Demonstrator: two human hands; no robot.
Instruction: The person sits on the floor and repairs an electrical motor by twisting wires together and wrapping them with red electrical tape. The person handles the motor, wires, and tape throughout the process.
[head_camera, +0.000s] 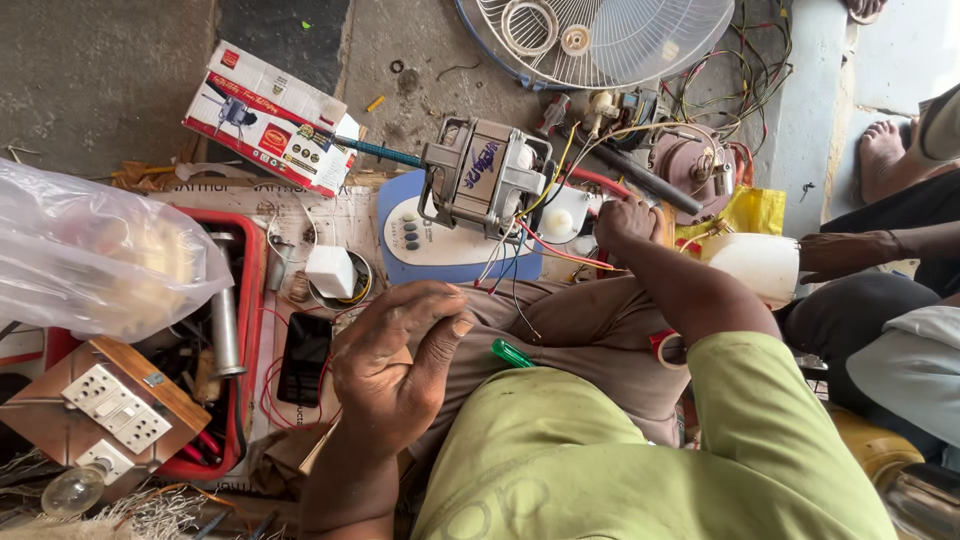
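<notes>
Rough grey concrete floor (100, 80) in daylight

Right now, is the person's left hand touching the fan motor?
Apart. The head view shows the left hand raised over the lap, half curled and empty, with trouser cloth and wires plainly between it and the fan motor.

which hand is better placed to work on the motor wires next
Probably the right hand: it already rests by the motor, touching the red wires trailing from it. The left hand is raised, empty and loosely curled above the lap, away from the motor.
</notes>
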